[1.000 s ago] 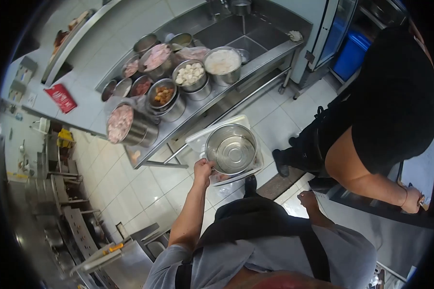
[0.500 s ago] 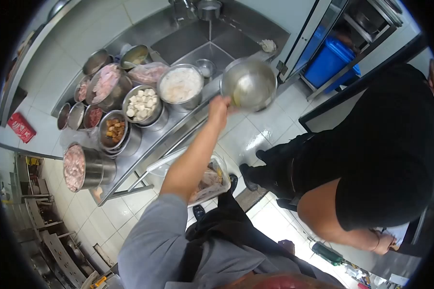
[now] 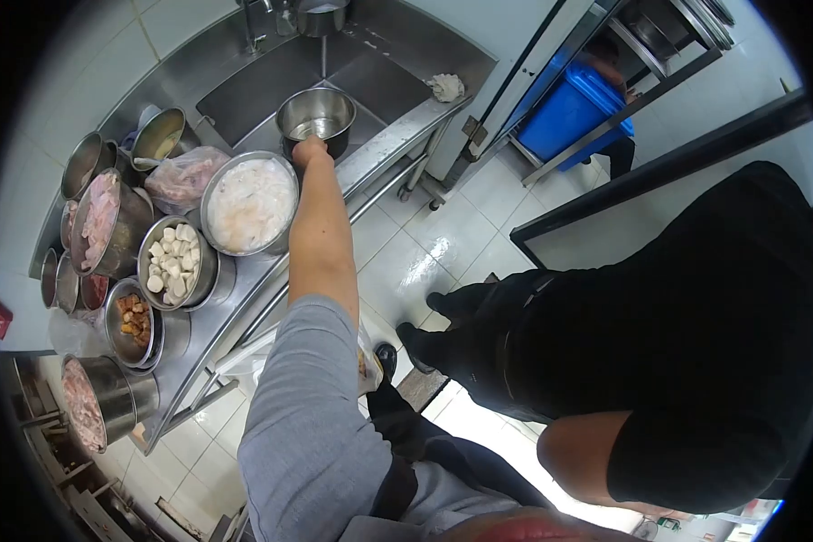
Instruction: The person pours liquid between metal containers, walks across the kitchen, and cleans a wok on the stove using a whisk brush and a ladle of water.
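Largest first: person in black clothes [image 3: 659,343] filled the right side, next to the wearer. Steel counter [image 3: 203,341] ran along the left, crowded with metal vessels. Sink [image 3: 384,90] was set in at the counter's far end, tap [image 3: 253,25] above its back edge. Blue bin [image 3: 571,107] stood in the upper right, by a metal rack [image 3: 664,107].

Pot of pale contents [image 3: 250,203] was on the counter, just beside the sink and near the outstretched forearm. Pot of pinkish meat [image 3: 83,404] was at the counter's near-left end, well apart from the sink.

Steel pot [image 3: 327,116] was at the near side of the sink, within its outline, mouth up; couldn't tell if its base touched the sink bottom. Clear bag of pinkish meat [image 3: 185,178] lay just left of the pale pot. Bowl of white pieces [image 3: 173,262] sat on another metal vessel, left of the pale pot; bowl of brown pieces [image 3: 134,321] was just below it in view.

Left hand [image 3: 310,151] was closed on the steel pot's near side, arm stretched out; exact finger placement was too small to tell. Right hand was out of view, state couldn't be told. White wad [image 3: 445,88] lay on the sink's right-hand ledge.
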{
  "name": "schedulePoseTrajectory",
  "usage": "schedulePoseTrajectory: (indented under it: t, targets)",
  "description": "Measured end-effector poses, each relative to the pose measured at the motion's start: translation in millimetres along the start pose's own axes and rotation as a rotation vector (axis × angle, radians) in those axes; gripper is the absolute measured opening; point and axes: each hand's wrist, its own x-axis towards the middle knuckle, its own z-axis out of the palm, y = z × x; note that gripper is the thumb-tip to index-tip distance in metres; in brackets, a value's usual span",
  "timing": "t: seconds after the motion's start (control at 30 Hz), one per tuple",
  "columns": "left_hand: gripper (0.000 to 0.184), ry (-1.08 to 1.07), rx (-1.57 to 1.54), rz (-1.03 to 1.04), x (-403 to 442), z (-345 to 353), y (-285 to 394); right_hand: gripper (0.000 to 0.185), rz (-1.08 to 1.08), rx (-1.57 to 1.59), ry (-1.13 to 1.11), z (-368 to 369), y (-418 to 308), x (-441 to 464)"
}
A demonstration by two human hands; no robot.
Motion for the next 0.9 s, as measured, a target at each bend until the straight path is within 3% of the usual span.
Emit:
schedulePoseTrajectory:
  t: [0.07, 0.1, 0.13, 0.17, 0.2, 0.23, 0.27, 0.3, 0.33, 0.37, 0.4, 0.53, 0.57, 0.63, 0.7, 0.73, 0.8, 0.9]
  targets:
    - [0.023, -0.166, 0.040, 0.001, 25, -4, -20, 0.016, -0.021, 0.001, 0.007, 1, -8, 5]
    - [0.019, -0.277, 0.357, 0.124, 95, 9, -56, 0.016, -0.041, 0.004, 0.011, 0, -14, 10]
    - [0.026, -0.353, 1.006, 0.746, 35, -16, -42, 0.016, -0.067, 0.008, 0.014, 0, -20, 16]
    - [0.026, -0.382, 0.568, 0.644, -51, -56, -18, 0.016, -0.094, 0.011, 0.018, -1, -27, 22]
    - [0.033, -0.511, 0.465, 0.720, -103, -95, -14, 0.016, -0.123, 0.016, 0.026, -1, -34, 28]
    - [0.033, -0.696, 0.441, 0.636, -142, -139, -20, 0.016, -0.155, 0.021, 0.034, -2, -43, 33]
    - [0.028, -0.802, 0.233, 0.710, -172, -183, -45, 0.015, -0.189, 0.019, 0.040, -3, -51, 37]
    - [0.025, -0.901, 0.223, 0.846, -207, -241, -48, 0.015, -0.226, 0.016, 0.048, -4, -61, 40]
    - [0.027, -1.075, 0.399, 0.544, -226, -307, -53, 0.015, -0.268, 0.010, 0.053, -4, -71, 42]
    - [0.025, -1.203, 0.386, 0.674, -234, -362, -58, 0.015, -0.312, -0.007, 0.056, -6, -81, 44]
    - [0.026, -1.254, 0.613, 0.422, -226, -419, -82, 0.015, -0.363, -0.035, 0.052, -7, -92, 45]
    - [0.021, -1.414, 1.208, 0.560, -159, -625, -75, 0.015, -0.605, -0.234, -0.014, -7, -155, 42]
    - [0.020, -1.175, 1.273, 0.568, -141, -670, -55, 0.015, -0.660, -0.287, -0.036, 0, -175, 38]
    - [0.025, -0.987, 1.365, 0.496, -91, -731, 5, 0.015, -0.756, -0.381, -0.068, 24, -216, 26]
    - [0.031, -0.408, 1.103, 0.543, -63, -811, 60, 0.015, -0.840, -0.462, -0.092, 58, -256, 7]
    - [0.031, -0.367, 1.096, 0.531, -59, -851, 76, 0.015, -0.879, -0.499, -0.101, 75, -276, -3]
    - [0.036, 0.071, 0.604, 0.471, -61, -929, 102, 0.015, -0.980, -0.585, -0.129, 111, -315, -26]
    - [0.038, 0.208, 0.681, 0.276, -85, -1049, 105, 0.015, -1.284, -0.752, -0.177, 168, -367, -55]
